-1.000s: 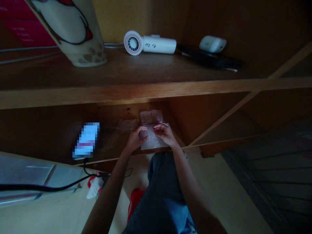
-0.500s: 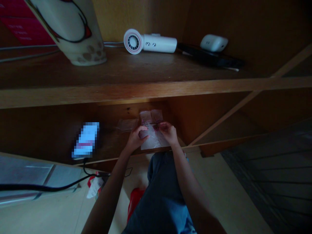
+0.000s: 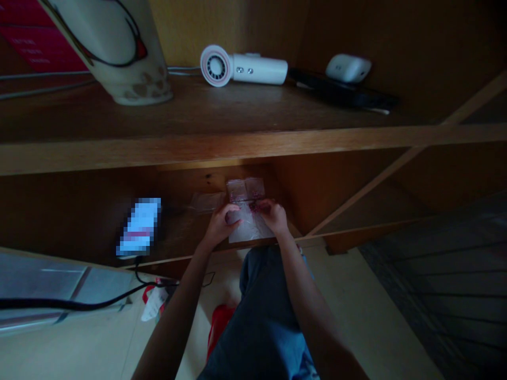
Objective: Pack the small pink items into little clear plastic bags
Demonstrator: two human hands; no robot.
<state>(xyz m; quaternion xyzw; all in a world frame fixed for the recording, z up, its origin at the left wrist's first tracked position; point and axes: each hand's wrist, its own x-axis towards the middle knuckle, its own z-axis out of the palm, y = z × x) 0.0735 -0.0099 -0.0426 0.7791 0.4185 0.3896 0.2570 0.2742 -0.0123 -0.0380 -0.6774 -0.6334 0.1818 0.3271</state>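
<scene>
In the lower compartment a white sheet [image 3: 247, 227] lies near the shelf's front edge. My left hand [image 3: 220, 224] rests at its left side, thumb and forefinger apart in a C shape with nothing visible between them. At the sheet's upper right, my right hand [image 3: 274, 215] has its fingers pressed together beside a small cluster of dark red bits [image 3: 253, 207]. What those fingertips pinch is too small to make out. Just behind the sheet are two small clear bags [image 3: 245, 189] with reddish bits in them. Another clear plastic bag [image 3: 206, 201] lies left of these.
A phone [image 3: 138, 227] with a black cable [image 3: 99, 305] lies on the left. Overhead, the upper shelf [image 3: 222, 113] bears a large cup [image 3: 130, 58], a white handheld fan [image 3: 245, 68], and a white case [image 3: 348, 68] on a dark flat object. A wooden divider [image 3: 356, 195] stands on the right.
My right fingers have shifted very slightly by the dark red bits. My left hand stays in nearly the same place and shape.
</scene>
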